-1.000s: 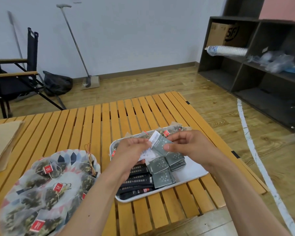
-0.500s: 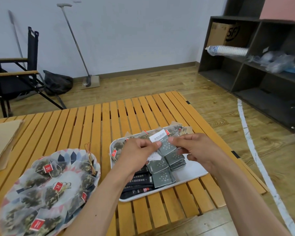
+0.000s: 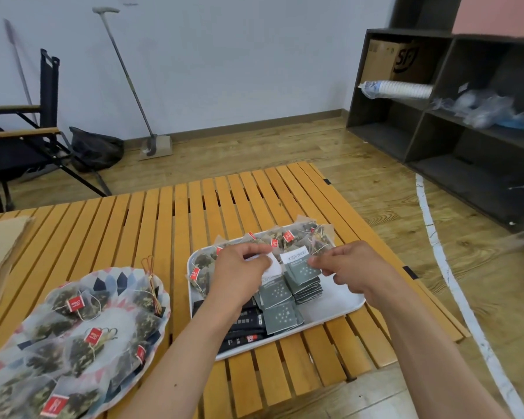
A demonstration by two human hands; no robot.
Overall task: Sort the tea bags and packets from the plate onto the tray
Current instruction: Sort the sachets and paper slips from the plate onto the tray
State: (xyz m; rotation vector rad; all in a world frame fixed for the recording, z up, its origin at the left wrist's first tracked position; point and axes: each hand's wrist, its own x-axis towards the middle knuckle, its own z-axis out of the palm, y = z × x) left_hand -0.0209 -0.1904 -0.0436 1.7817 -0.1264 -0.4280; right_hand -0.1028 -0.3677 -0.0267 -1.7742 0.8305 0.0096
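While the slatted table (image 3: 164,219) carries a plate (image 3: 124,275) heaped with mesh tea bags (image 3: 82,309), both hands work over the tray (image 3: 342,300).
The left hand (image 3: 239,267) pinches a pale packet (image 3: 273,267) in curled fingers. The right hand (image 3: 356,266) pinches the edge of a grey packet (image 3: 298,261) atop the leaning stack (image 3: 307,287). A clumsy release would likely topple that stack toward the black sachets (image 3: 245,325), mixing the sorted kinds.
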